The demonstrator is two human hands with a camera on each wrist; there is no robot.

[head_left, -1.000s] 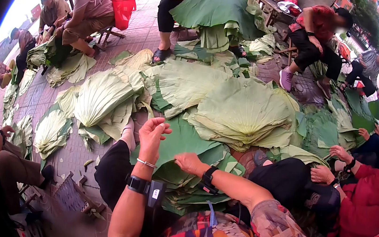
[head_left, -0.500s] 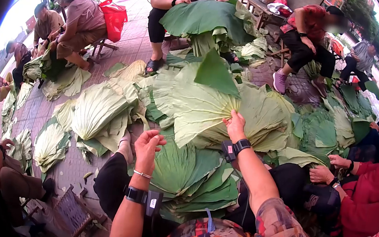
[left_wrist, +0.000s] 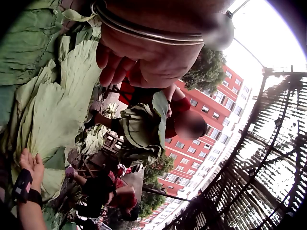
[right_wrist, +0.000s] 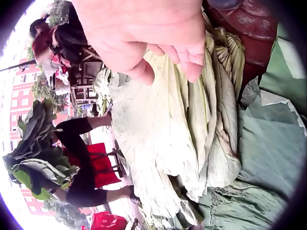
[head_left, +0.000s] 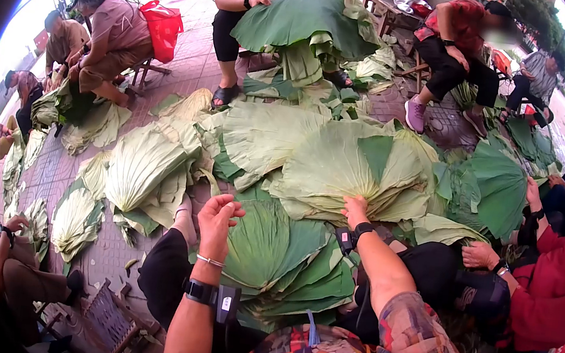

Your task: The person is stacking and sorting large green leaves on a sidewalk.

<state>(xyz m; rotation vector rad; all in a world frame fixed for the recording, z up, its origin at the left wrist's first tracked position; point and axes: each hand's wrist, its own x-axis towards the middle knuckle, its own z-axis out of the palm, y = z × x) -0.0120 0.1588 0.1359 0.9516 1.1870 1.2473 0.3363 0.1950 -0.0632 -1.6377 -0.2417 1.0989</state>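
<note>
My right hand [head_left: 355, 211] reaches out to the near edge of a fanned stack of pale, dried-looking lotus leaves [head_left: 330, 158]. In the right wrist view its thumb and fingers are spread apart over the ribbed leaves, gripping none of them. A darker green fold [head_left: 375, 154] lies on top of that stack. My left hand [head_left: 218, 219] hovers beside a pile of green lotus leaves [head_left: 267, 245], its fingers loosely bent. In the left wrist view nothing shows between the left fingers [left_wrist: 115, 69].
More pale leaf stacks [head_left: 147, 160] lie to the left on the brick paving. Across from me a seated person holds a large green leaf bundle [head_left: 308, 24]. A person in red [head_left: 552, 280] sits close on the right. A small folding stool [head_left: 106, 317] stands at the lower left.
My right hand moved from the green pile to the pale stack, carrying a leaf with a green fold, which now lies flat there, released. My left hand stayed nearly in place.
</note>
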